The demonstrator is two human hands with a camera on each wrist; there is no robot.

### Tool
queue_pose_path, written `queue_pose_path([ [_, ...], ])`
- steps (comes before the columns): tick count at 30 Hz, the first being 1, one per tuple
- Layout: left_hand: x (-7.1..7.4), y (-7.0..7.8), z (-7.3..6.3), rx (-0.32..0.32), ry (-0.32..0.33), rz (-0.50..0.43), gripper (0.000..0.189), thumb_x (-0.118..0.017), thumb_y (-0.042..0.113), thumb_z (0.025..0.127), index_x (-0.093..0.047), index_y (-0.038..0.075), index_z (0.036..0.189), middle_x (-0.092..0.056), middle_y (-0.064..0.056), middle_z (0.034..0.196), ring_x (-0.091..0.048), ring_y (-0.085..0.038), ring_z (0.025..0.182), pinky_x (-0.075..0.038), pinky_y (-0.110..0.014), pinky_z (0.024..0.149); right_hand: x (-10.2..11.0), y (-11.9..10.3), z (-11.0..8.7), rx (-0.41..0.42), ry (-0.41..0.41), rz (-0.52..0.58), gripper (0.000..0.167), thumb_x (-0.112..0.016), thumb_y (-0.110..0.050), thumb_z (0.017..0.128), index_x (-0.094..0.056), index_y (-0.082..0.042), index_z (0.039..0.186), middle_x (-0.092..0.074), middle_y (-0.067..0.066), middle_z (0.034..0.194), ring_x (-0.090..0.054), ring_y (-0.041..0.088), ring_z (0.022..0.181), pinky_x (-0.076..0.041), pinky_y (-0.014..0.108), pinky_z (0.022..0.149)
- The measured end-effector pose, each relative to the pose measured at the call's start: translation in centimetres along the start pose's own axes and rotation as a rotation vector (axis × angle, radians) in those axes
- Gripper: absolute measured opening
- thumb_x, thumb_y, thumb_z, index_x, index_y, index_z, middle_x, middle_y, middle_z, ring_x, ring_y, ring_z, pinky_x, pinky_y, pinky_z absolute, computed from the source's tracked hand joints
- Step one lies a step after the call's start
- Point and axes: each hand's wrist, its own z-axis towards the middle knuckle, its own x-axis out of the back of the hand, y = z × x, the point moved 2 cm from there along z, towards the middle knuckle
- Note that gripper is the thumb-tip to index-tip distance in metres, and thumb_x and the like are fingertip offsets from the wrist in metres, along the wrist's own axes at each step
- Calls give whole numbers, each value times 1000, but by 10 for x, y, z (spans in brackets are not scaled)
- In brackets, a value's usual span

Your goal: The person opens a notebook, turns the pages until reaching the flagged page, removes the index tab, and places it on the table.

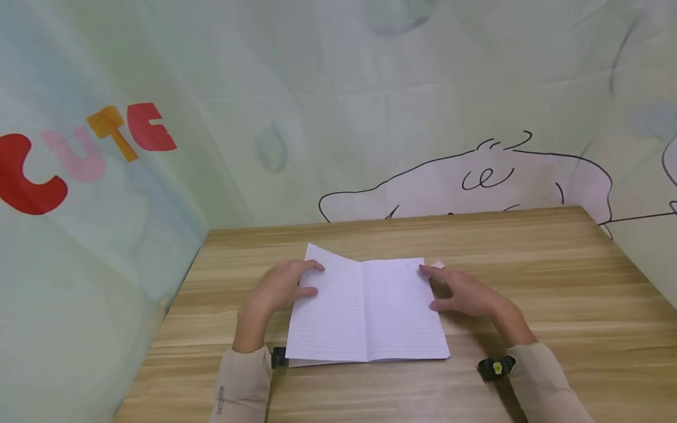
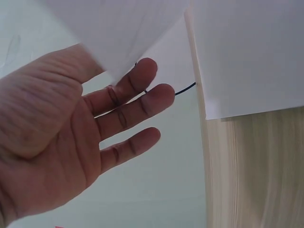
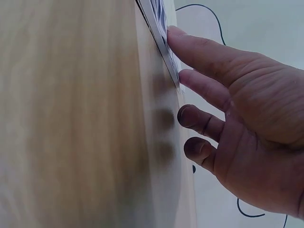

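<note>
An open notebook (image 1: 399,311) with lined pages lies on the table, its spine pointing away from me. Its left page (image 1: 333,317) lifts at the far outer corner. My left hand (image 1: 277,288) is at this page's outer edge, thumb and index finger extended over the paper. In the left wrist view a sheet (image 2: 123,33) covers the thumb and index tips, while the other fingers stand apart, loosely bent. My right hand (image 1: 468,292) touches the right edge: index fingertip by the far corner, thumb lower down. The right wrist view shows the notebook's page edges (image 3: 161,33) against the thumb.
The wood-grain table (image 1: 555,282) extends around the notebook. A small pink piece (image 1: 438,265) shows just behind the right index finger. A printed curtain (image 1: 296,117) hangs along the table's back and left sides. Dark straps (image 1: 496,368) sit at both wrists.
</note>
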Motion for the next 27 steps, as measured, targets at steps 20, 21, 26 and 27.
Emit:
queue_pose_path([
  [20,-6,-1,2,-43,-64,-36,45,-80,16,86,-65,11,128,-67,-10,125,-62,-31,115,-47,-47,99,-4,-12,8,-52,52,-98,71,-82,-19,85,-49,-3,146,-47,25,147,-32,47,142,-29,60,112],
  [21,-6,-1,2,-43,-64,-38,45,-80,16,86,-65,11,128,-67,-10,126,-62,-31,116,-47,-47,100,-5,-12,8,-49,52,-102,72,-82,-20,85,-48,-3,147,-48,25,146,-36,47,139,-32,60,111],
  [26,-6,2,1,-54,-63,-49,45,-80,16,86,-65,11,128,-66,-10,128,-60,-30,119,-46,-46,101,-6,-13,8,-46,55,-142,74,-82,-24,85,-48,-4,147,-54,19,132,-55,33,113,-48,50,97],
  [27,-7,3,1,-57,-65,-48,45,-80,16,85,-65,11,128,-66,-10,127,-60,-30,119,-46,-46,101,-6,-13,7,-47,55,-150,73,-82,-25,85,-49,-3,147,-53,18,130,-56,31,109,-49,49,95],
])
